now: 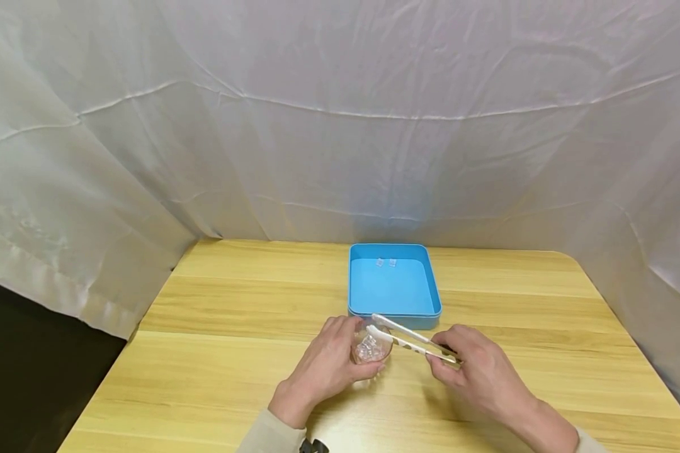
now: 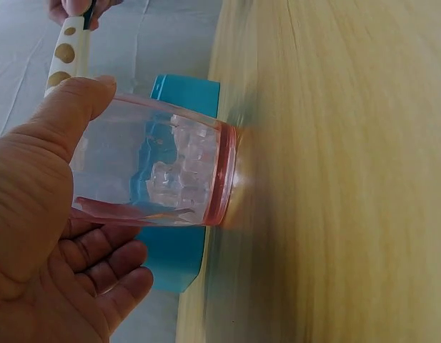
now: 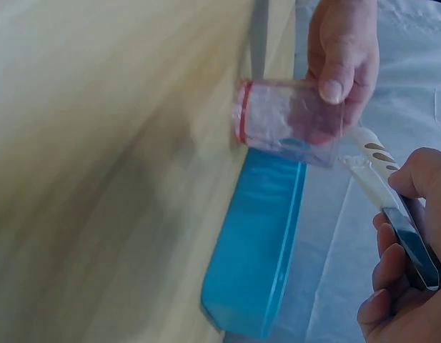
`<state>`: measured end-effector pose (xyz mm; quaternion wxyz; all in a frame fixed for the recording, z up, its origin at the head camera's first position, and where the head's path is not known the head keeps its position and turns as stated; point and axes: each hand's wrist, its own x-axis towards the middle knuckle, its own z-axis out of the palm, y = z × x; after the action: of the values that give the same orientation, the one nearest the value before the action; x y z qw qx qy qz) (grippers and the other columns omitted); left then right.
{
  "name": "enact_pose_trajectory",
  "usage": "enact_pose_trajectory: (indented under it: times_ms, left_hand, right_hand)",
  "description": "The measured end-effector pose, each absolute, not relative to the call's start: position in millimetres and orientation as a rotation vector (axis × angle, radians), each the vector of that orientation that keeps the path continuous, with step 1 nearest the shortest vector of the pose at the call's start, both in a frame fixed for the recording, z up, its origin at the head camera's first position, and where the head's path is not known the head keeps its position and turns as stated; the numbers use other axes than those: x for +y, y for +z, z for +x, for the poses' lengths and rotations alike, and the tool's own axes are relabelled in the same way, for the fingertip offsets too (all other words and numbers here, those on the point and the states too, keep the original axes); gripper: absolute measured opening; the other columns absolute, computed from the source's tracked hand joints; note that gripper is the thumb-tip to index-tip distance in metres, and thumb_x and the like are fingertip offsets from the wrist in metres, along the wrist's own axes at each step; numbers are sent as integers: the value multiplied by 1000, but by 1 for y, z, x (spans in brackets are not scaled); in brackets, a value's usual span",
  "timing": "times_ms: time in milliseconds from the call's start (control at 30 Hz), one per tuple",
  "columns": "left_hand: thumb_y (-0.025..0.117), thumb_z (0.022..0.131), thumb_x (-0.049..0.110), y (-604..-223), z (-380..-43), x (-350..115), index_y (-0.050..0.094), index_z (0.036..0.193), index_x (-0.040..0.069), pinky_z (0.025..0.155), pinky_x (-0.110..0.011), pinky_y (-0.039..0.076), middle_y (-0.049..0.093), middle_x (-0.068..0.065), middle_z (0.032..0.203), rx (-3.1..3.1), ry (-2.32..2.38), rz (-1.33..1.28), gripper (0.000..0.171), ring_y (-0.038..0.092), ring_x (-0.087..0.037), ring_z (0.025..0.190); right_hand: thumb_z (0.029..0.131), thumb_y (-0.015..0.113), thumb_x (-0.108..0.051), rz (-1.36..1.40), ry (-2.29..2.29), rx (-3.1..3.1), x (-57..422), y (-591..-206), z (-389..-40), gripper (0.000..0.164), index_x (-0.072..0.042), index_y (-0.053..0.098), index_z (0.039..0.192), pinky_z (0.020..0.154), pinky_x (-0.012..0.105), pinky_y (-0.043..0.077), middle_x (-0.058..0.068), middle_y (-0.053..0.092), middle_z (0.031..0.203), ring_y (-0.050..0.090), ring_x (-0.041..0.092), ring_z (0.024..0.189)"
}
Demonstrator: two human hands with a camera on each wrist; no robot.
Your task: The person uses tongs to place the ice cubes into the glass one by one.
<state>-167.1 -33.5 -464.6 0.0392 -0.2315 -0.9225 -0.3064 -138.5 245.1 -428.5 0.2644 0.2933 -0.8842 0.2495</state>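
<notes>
My left hand (image 1: pixel 325 358) grips a clear cup (image 2: pixel 113 161) with a pinkish base, thumb on one side and fingers around the other. Several clear ice-like cubes (image 2: pixel 188 161) lie in the bottom of the cup, which stands upright on the table. My right hand (image 1: pixel 478 371) holds a pair of tongs (image 1: pixel 410 346) between thumb and fingers. Their white arms have brown spots, and the metal part sits in the hand. The tong tips (image 3: pixel 352 161) are apart, at the cup's mouth in the head view.
Just beyond the cup stands a shallow blue tray (image 1: pixel 393 286). Two small clear cubes (image 1: pixel 386 262) lie near its far wall. All this is on a wooden table (image 1: pixel 232 365), with a pale cloth curtain (image 1: pixel 340 157) hanging behind and at the sides.
</notes>
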Motion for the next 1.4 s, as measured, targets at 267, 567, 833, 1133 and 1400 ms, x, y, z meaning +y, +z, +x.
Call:
enact_pose_trajectory:
  times_ms: [267, 567, 833, 1133, 1400]
  left_hand:
    - [88, 83, 50, -464, -167, -33, 58, 139, 6, 101, -39, 55, 67, -4, 125, -2847, -942, -693, 77, 58, -19, 119]
    - [87, 83, 53, -465, -166, -32, 56, 142, 5, 101, -38, 55, 66, -4, 129, -2875, -952, -670, 81, 58, -19, 119]
    - [87, 82, 54, -464, -166, -32, 56, 143, 6, 103, -38, 55, 66, -3, 130, -2874, -960, -664, 83, 58, -18, 121]
    - [87, 82, 54, -466, -166, -33, 56, 143, 6, 103, -37, 55, 66, -3, 130, -2868, -968, -664, 83, 58, -18, 120]
    - [87, 82, 53, -467, -166, -33, 56, 142, 6, 102, -37, 55, 66, -4, 129, -2858, -965, -673, 82, 58, -19, 120]
  right_hand:
    - [84, 83, -11, 619, 641, -2538, 250, -414, -159, 17, -8, 76, 98, 55, 21, 43, -6, 62, 82, 46, 1, 68]
    - [94, 75, -19, 451, 605, -2715, 251, -407, -191, 25, 1, 75, 108, 67, 39, 55, 10, 72, 95, 60, 17, 75]
    - [94, 68, -18, 369, 554, -2796, 247, -412, -212, 23, 2, 74, 102, 60, 32, 45, 6, 64, 83, 51, 17, 68]
    - [91, 71, -16, 378, 461, -2814, 242, -421, -227, 17, 1, 71, 91, 55, 29, 39, 4, 56, 74, 46, 17, 64]
    - [91, 68, -13, 393, 416, -2795, 243, -425, -235, 17, -2, 63, 80, 53, 29, 33, 4, 48, 68, 42, 19, 60]
